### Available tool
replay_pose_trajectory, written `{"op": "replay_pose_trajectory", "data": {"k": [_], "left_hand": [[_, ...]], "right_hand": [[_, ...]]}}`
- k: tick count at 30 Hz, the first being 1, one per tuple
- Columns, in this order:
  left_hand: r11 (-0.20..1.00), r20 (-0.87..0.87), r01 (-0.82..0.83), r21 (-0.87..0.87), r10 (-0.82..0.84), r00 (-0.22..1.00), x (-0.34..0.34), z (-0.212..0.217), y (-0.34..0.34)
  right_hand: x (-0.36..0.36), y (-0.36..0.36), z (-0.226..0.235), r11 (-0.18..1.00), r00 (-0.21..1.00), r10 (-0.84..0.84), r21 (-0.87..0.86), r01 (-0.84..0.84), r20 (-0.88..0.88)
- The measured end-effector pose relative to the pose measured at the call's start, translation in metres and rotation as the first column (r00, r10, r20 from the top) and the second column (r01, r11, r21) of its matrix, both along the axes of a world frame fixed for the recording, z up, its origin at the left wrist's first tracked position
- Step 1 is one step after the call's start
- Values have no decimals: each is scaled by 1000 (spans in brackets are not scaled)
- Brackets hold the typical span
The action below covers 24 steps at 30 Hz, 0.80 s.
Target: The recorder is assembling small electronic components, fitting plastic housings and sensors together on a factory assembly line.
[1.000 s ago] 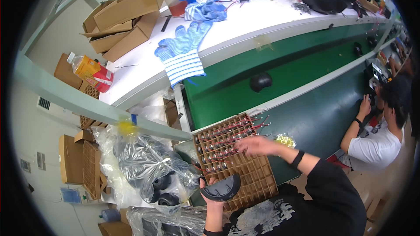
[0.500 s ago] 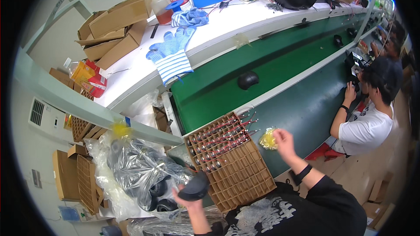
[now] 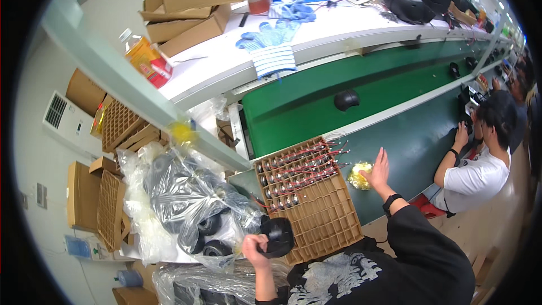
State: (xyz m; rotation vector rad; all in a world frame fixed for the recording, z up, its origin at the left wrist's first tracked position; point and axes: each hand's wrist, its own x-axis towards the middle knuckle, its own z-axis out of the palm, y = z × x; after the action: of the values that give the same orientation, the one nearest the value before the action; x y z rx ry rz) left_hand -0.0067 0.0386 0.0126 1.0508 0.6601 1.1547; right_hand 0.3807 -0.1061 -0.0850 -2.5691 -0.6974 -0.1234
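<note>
My left hand (image 3: 255, 251) is closed around a black rounded plastic shell (image 3: 278, 236), held up beside the cardboard divider tray (image 3: 323, 227). The grip is at the shell's left edge, and some of the fingers are hidden. In the tray's far rows sit several small round metallic parts (image 3: 278, 189) with red and black wires; its near cells show bare cardboard. My right hand (image 3: 379, 170) has its fingers stretched out over the dark green bench. Its thumb side is against or just beside a small clear bag with yellow contents (image 3: 359, 177).
Left of the tray, clear plastic bags (image 3: 189, 203) cover black round parts. Beyond runs a green conveyor belt (image 3: 305, 104) carrying another black shell (image 3: 346, 100). A striped glove (image 3: 271, 51) lies on the white shelf. A slanted metal post (image 3: 141, 93) stands left; a co-worker (image 3: 477, 164) sits right.
The black shell in my left hand has turned more upright and moved over the tray's left edge. My right hand's fingers have straightened beside the yellow bag. The whole view has shifted.
</note>
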Motion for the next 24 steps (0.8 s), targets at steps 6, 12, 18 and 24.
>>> {"op": "replay_pose_trajectory", "data": {"k": [6,12,18,24], "left_hand": [[761,-388,232,605,27,921,20,21,-23],[630,-317,85,772,265,911,23,24,-32],[518,572,557,-649,-151,806,-17,-9,-41],[575,547,505,-644,-116,829,-55,-34,-50]], "right_hand": [[-113,33,56,606,94,704,528,-595,-704],[-197,49,85,670,-334,641,716,-195,-691],[-225,57,114,588,-113,728,701,-402,-676],[-223,71,94,243,70,929,457,-855,-363]]}}
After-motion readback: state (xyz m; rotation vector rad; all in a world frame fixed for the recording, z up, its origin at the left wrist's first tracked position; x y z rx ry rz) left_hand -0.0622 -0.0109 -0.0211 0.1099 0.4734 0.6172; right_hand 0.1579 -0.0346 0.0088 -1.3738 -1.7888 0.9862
